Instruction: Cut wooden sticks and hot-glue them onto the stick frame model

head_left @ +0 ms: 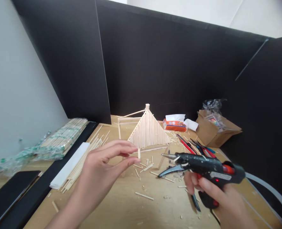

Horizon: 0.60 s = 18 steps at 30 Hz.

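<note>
Between the thumb and fingertips of my left hand is a short piece of wooden stick, held upright. My right hand grips a black hot glue gun by its handle, fingers wrapped round it. Its nozzle points left toward the stick piece, with a gap between them; a small red light glows on its side. Behind both hands stands a model house frame of wooden sticks, its triangular roof face covered with sticks side by side. My left hand hides part of the frame's lower left.
Cut stick pieces lie scattered over the wooden table. Long sticks and folded white paper are at left, beside plastic-wrapped stick bundles and a black phone-like slab. Tissues, pliers and a cardboard box stand right.
</note>
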Available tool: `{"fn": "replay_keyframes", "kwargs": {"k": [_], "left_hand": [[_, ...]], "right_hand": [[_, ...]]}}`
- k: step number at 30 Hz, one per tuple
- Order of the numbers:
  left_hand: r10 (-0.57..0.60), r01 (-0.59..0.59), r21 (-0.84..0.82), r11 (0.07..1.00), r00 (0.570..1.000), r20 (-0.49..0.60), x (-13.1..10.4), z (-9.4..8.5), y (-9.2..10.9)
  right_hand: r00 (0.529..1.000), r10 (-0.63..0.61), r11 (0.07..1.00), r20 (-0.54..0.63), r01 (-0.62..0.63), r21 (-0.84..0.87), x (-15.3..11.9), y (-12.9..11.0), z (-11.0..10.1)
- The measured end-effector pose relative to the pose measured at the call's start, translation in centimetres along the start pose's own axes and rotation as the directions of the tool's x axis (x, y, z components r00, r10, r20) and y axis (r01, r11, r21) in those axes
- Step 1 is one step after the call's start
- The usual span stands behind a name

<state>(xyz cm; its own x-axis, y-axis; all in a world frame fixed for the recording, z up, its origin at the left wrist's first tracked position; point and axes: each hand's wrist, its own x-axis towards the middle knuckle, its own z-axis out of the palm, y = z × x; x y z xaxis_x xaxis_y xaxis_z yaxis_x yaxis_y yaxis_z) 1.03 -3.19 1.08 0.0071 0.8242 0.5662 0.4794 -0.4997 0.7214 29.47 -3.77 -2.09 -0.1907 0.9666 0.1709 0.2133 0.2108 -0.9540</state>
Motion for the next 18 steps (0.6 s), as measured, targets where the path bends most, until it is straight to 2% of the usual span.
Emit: {"fn": "replay_keyframes", "kwargs": {"k": [3,7,9,12,15,18], "left_hand": [[0.056,-0.051,0.140,0.989,0.998,-0.033,0.2,-0.4,-0.9],[0.080,-0.067,0.249,0.966,0.996,-0.043,0.4,-0.4,-1.9],[0.098,-0.079,0.296,0.952,0.994,-0.050,0.3,-0.3,-2.3],[0.140,-0.113,0.354,0.928,0.989,-0.049,-0.1,-0.1,-2.8],[0.160,-0.114,0.402,0.908,0.984,-0.083,-0.8,0.2,-3.1],[0.188,-0.112,0.458,0.882,0.974,-0.125,-1.5,0.8,-3.1]], "right_hand": [[0.988,0.005,0.998,-0.156,-0.016,-0.066,0.3,0.5,-1.0],[0.950,0.099,0.976,-0.296,-0.151,-0.159,-0.5,4.1,-4.0],[0.908,0.175,0.935,-0.380,-0.274,-0.226,-1.3,6.5,-5.8],[0.808,0.259,0.862,-0.529,-0.441,-0.252,-2.4,9.7,-8.4],[0.773,0.257,0.804,-0.581,-0.504,-0.316,-2.8,12.3,-10.1],[0.721,0.298,0.703,-0.626,-0.609,-0.367,-2.5,14.5,-11.1]]}}
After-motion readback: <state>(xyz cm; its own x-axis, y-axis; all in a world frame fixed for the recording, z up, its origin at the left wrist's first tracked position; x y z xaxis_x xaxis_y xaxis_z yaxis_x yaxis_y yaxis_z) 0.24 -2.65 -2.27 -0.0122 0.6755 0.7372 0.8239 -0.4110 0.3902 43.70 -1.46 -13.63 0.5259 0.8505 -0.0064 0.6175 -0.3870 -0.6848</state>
